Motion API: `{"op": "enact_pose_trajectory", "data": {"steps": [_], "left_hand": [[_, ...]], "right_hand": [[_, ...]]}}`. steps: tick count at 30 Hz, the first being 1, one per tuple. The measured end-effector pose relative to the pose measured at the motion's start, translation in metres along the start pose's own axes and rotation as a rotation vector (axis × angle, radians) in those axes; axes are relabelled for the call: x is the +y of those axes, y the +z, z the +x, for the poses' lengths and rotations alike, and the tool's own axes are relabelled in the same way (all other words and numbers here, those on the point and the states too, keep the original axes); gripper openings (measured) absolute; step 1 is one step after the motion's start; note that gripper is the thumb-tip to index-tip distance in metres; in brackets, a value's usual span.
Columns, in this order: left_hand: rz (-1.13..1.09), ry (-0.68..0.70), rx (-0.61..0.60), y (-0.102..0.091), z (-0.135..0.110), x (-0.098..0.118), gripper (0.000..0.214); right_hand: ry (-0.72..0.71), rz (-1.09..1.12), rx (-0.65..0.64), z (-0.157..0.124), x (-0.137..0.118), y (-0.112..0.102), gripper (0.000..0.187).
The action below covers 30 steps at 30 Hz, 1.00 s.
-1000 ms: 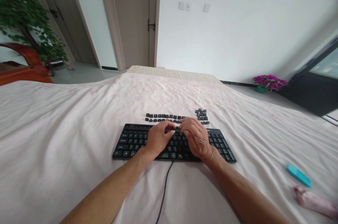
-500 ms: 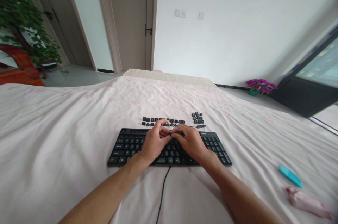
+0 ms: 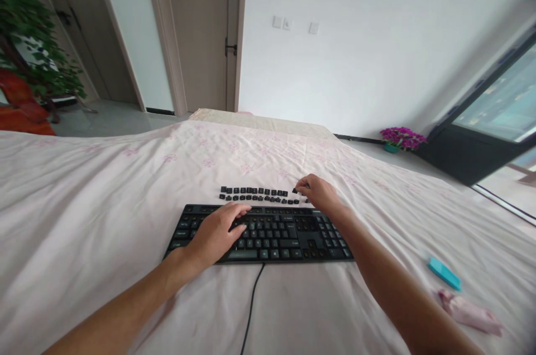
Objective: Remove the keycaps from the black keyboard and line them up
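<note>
A black keyboard (image 3: 288,243) lies on the bed, several keys gone from its top row and from the block left of the number pad. My left hand (image 3: 218,232) rests on its left half, thumb and fingers apart, holding nothing. Beyond the keyboard's back right part, my right hand (image 3: 318,193) is closed on a thin wire keycap puller (image 3: 293,176), whose wires stick out past the fingers. A black keycap (image 3: 295,191) is at its fingertips; whether it is gripped or lying there is unclear. Loose keycaps (image 3: 255,191) lie in two rows behind the keyboard. My right hand hides other loose keycaps.
A pale flowered sheet (image 3: 138,193) covers the bed in folds. The keyboard cable (image 3: 253,305) runs toward me. At the right lie a turquoise object (image 3: 444,273) and a crumpled pink cloth (image 3: 471,310). Potted purple flowers (image 3: 402,137) stand on the floor beyond.
My hands have separated. The right one moved right and away from me to the loose keycaps with the puller; the left one moved left and down onto the keyboard.
</note>
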<state>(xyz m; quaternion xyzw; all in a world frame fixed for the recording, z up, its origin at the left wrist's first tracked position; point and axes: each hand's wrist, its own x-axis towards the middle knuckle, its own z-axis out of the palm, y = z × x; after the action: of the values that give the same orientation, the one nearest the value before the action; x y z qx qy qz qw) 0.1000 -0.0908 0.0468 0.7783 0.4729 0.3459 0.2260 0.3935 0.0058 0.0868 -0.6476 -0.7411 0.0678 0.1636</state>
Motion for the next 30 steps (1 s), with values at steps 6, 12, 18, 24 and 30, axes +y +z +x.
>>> {"op": "enact_pose_trajectory", "data": {"steps": [6, 12, 18, 24, 30], "left_hand": [[0.068, 0.072, -0.025, -0.006, -0.004, -0.005, 0.029], [0.046, 0.062, -0.032, -0.004, -0.005, -0.006, 0.022], [0.06, 0.071, -0.042, -0.004, -0.004, -0.005, 0.019], [0.07, 0.071, -0.053, -0.003, -0.004, -0.007, 0.019], [0.075, 0.067, -0.055, -0.003, -0.005, -0.008, 0.018]], "right_hand": [[0.008, -0.051, -0.039, 0.009, 0.005, 0.017, 0.016], [0.004, -0.072, -0.08, 0.013, 0.007, 0.021, 0.017], [-0.002, -0.087, -0.095, 0.014, 0.008, 0.023, 0.02], [0.001, -0.051, -0.069, 0.014, 0.007, 0.022, 0.02], [-0.066, 0.135, 0.063, 0.006, -0.003, 0.004, 0.038]]}}
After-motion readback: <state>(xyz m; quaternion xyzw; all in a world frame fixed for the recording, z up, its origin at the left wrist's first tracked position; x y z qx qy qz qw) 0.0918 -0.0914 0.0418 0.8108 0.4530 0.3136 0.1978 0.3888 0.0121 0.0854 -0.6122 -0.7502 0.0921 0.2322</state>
